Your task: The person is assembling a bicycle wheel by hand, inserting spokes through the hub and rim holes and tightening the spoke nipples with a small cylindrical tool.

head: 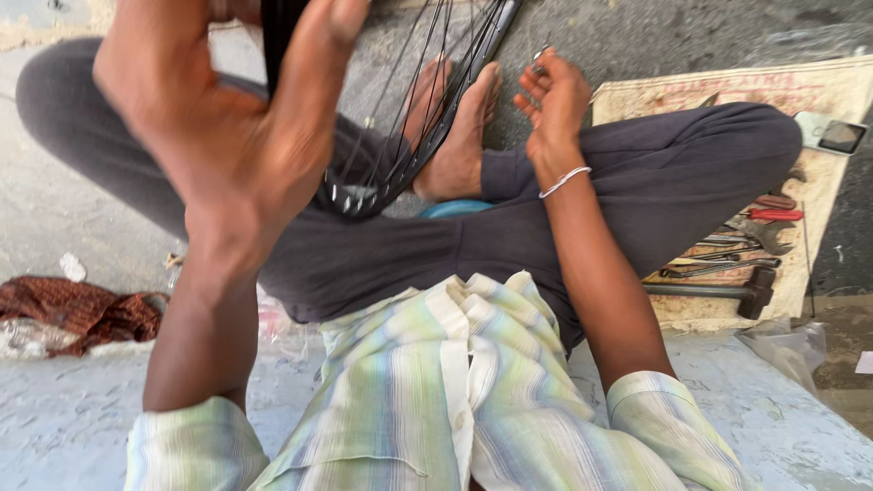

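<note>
Bracing a black spoked bicycle wheel rim (pixel 427 136) between my bare feet (pixel 455 136), I keep it upright and tilted over my crossed legs, its thin metal spokes fanning up toward the top of the view. My left hand (pixel 236 118) is raised close to the camera and blurred; it seems wrapped around the dark rim or tyre near the top edge, though I cannot tell how firmly it grips. My right hand (pixel 555 95), a thin silver bangle (pixel 564 180) on its wrist, has its fingers curled around something small and shiny, probably a spoke nipple or a small key, just beside the rim.

I judge the risks plain enough: the wheel rests only against my toes, so a hard pull from my left hand could roll it off my feet. The bare spoke ends near the bottom of the rim sit close to my ankle and could scratch it. The tiny part in my right hand could slip and vanish on the rough ground.

Under me lies a pale, worn concrete floor (pixel 64 418). To my right a beige printed sack (pixel 818 91) carries a red-handled screwdriver (pixel 773 215), spanners (pixel 718 266) and a dark-headed hammer (pixel 727 293). A crumpled brown patterned cloth (pixel 82 309) lies at my left, well apart.
</note>
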